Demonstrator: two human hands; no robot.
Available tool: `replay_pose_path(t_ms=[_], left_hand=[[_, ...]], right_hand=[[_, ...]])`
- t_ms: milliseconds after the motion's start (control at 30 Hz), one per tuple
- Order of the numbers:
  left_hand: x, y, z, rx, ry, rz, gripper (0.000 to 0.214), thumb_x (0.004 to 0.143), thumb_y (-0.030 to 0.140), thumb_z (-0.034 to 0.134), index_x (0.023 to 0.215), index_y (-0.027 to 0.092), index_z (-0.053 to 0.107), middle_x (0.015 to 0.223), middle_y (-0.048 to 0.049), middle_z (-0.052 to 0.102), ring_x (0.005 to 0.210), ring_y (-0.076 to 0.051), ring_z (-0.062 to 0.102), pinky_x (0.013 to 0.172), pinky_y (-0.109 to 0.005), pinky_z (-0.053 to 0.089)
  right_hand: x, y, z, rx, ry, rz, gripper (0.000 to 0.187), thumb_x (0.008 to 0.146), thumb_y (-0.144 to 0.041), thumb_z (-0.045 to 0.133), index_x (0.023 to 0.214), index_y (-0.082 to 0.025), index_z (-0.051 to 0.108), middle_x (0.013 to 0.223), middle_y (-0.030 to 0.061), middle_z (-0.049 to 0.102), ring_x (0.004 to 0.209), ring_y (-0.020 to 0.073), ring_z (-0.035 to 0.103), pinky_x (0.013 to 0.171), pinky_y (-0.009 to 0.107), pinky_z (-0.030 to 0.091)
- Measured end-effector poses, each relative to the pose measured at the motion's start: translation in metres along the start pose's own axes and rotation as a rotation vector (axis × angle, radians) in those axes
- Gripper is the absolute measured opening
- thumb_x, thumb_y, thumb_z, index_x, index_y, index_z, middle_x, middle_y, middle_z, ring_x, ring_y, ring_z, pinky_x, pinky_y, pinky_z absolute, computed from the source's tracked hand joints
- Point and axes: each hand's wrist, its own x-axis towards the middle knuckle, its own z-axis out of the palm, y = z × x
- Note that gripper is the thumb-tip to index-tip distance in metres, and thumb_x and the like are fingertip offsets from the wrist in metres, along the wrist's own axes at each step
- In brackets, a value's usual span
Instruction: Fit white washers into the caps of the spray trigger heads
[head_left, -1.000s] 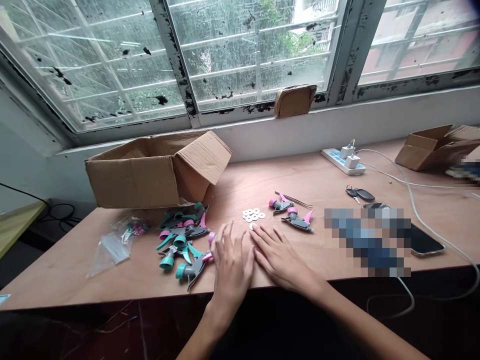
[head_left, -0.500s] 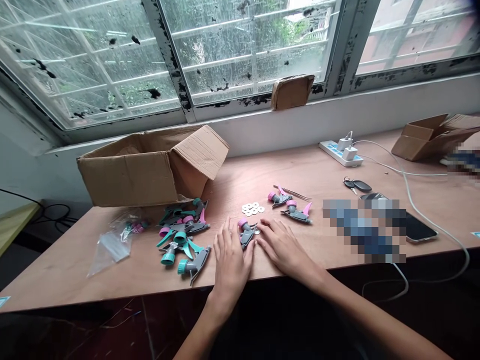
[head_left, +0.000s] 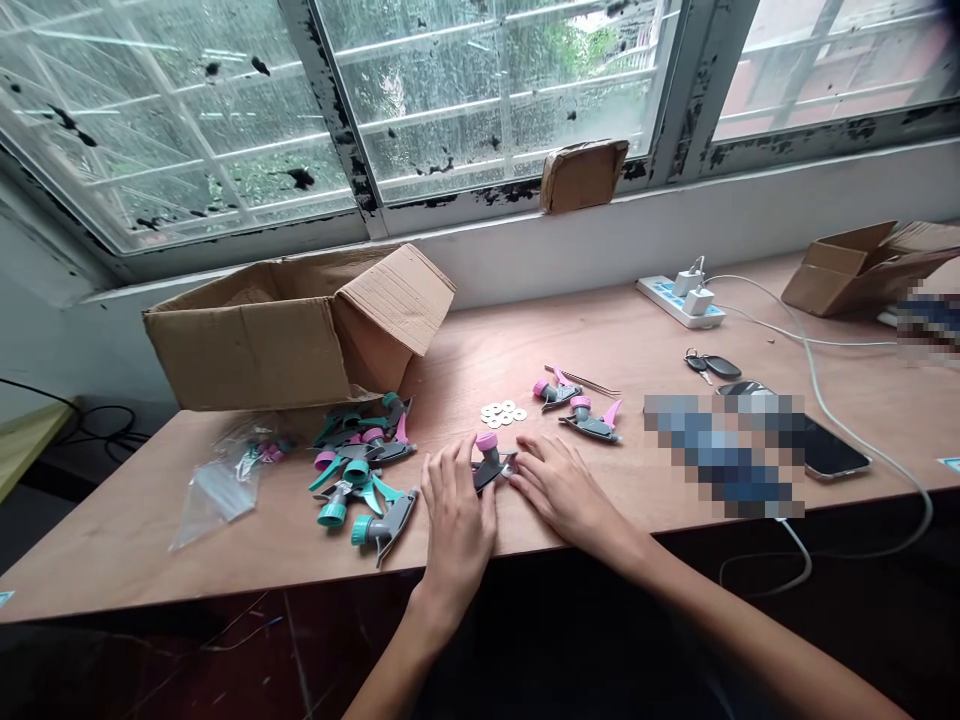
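My left hand [head_left: 454, 500] is closed round a grey trigger spray head [head_left: 489, 466] with a pink collar, holding it low over the wooden table. The collar points up, and part of the body is hidden behind my fingers. Close by on the right, my right hand [head_left: 559, 487] pinches a small pale ring [head_left: 510, 467] at the nozzle end of the spray head; its contact is partly covered by the fingertips. Several white ring washers [head_left: 502, 413] lie just beyond both hands. Two more pink-collared spray heads [head_left: 591, 420] rest to the right.
Grey, teal and pink spray heads [head_left: 367, 470] are heaped on the left, beside a clear plastic bag [head_left: 221, 492]. Behind stands an open cardboard box [head_left: 247, 350]. Tweezers [head_left: 589, 381], keys [head_left: 701, 365], a phone [head_left: 836, 447] and a power strip [head_left: 679, 303] lie rightward.
The spray head has turned between my hands, its pink collar now more upright. Both hands stay close together, and the pale ring is more covered by my right fingertips.
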Motion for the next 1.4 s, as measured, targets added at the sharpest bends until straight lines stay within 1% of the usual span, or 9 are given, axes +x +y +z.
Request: replay_pose_path(t_ms=[200, 367, 533, 633, 900, 1067, 1167, 1267, 1400], left_hand=[[-0.001, 0.002, -0.002, -0.001, 0.029, -0.004, 0.056, 0.092, 0.007, 0.059, 0.144, 0.021, 0.046, 0.135, -0.0151, 0.052, 0.126, -0.034, 0.048, 0.106, -0.054, 0.043], [0.001, 0.002, -0.002, -0.032, 0.092, 0.012, 0.041, 0.092, 0.007, 0.061, 0.13, 0.02, 0.053, 0.151, -0.017, 0.043, 0.14, -0.036, 0.04, 0.112, -0.057, 0.038], [0.001, 0.002, -0.003, -0.094, 0.074, 0.066, 0.016, 0.099, 0.015, 0.058, 0.112, 0.024, 0.055, 0.13, -0.0081, 0.067, 0.138, -0.031, 0.047, 0.12, -0.062, 0.024], [0.0, 0.002, -0.004, -0.111, 0.057, 0.063, 0.011, 0.101, 0.015, 0.055, 0.106, 0.024, 0.055, 0.112, -0.0039, 0.073, 0.131, -0.029, 0.055, 0.121, -0.064, 0.022], [-0.001, 0.002, -0.003, -0.085, 0.002, 0.069, 0.017, 0.102, 0.02, 0.055, 0.118, 0.024, 0.054, 0.116, -0.0056, 0.071, 0.129, -0.028, 0.056, 0.122, -0.062, 0.025], [-0.002, -0.002, 0.002, -0.068, 0.025, 0.037, 0.04, 0.104, 0.026, 0.052, 0.143, 0.023, 0.043, 0.133, -0.0113, 0.065, 0.125, -0.028, 0.059, 0.121, -0.063, 0.029], [-0.003, -0.004, 0.002, -0.026, -0.002, 0.045, 0.04, 0.103, 0.026, 0.053, 0.143, 0.022, 0.046, 0.128, -0.0115, 0.067, 0.123, -0.029, 0.06, 0.121, -0.063, 0.029], [-0.002, -0.004, 0.002, 0.004, -0.043, 0.031, 0.033, 0.103, 0.025, 0.054, 0.135, 0.02, 0.053, 0.12, -0.0111, 0.068, 0.122, -0.03, 0.059, 0.12, -0.063, 0.031], [-0.001, -0.006, 0.003, -0.043, -0.041, 0.011, 0.03, 0.102, 0.026, 0.055, 0.132, 0.02, 0.054, 0.123, -0.011, 0.068, 0.124, -0.03, 0.059, 0.12, -0.061, 0.033]], right_hand=[[0.0, 0.0, -0.001, 0.046, 0.003, -0.067, 0.02, 0.104, -0.03, 0.054, 0.113, -0.02, 0.069, 0.136, 0.0155, 0.062, 0.124, 0.0318, 0.057, 0.105, 0.051, 0.048], [-0.001, 0.001, -0.001, 0.084, 0.001, -0.084, 0.02, 0.103, -0.031, 0.057, 0.113, -0.021, 0.071, 0.136, 0.0157, 0.062, 0.125, 0.0321, 0.058, 0.105, 0.051, 0.048], [-0.001, 0.002, -0.005, 0.164, -0.023, -0.091, 0.017, 0.101, -0.029, 0.062, 0.111, -0.021, 0.074, 0.134, 0.0151, 0.064, 0.127, 0.0308, 0.057, 0.108, 0.051, 0.046], [0.0, 0.004, -0.008, 0.242, -0.052, -0.076, 0.016, 0.098, -0.026, 0.067, 0.111, -0.022, 0.074, 0.133, 0.0142, 0.065, 0.128, 0.0296, 0.057, 0.108, 0.051, 0.045], [0.001, 0.007, -0.011, 0.367, -0.083, -0.059, 0.018, 0.09, -0.02, 0.071, 0.107, -0.024, 0.075, 0.135, 0.0117, 0.065, 0.131, 0.03, 0.055, 0.113, 0.055, 0.036], [0.002, 0.007, -0.016, 0.468, -0.099, -0.022, 0.011, 0.085, -0.022, 0.077, 0.095, -0.024, 0.072, 0.131, 0.0088, 0.066, 0.125, 0.03, 0.057, 0.112, 0.054, 0.036], [0.003, 0.005, -0.017, 0.562, -0.067, 0.012, 0.007, 0.086, -0.024, 0.075, 0.088, -0.022, 0.068, 0.111, 0.0062, 0.071, 0.108, 0.0264, 0.064, 0.102, 0.047, 0.044], [0.003, 0.004, -0.017, 0.701, -0.034, 0.104, 0.011, 0.092, -0.029, 0.068, 0.086, -0.021, 0.065, 0.09, 0.0033, 0.069, 0.086, 0.0217, 0.065, 0.082, 0.037, 0.051], [0.001, -0.001, -0.018, 0.832, 0.034, 0.23, 0.019, 0.094, -0.038, 0.067, 0.092, -0.02, 0.064, 0.087, 0.0024, 0.066, 0.08, 0.019, 0.065, 0.072, 0.032, 0.053]])
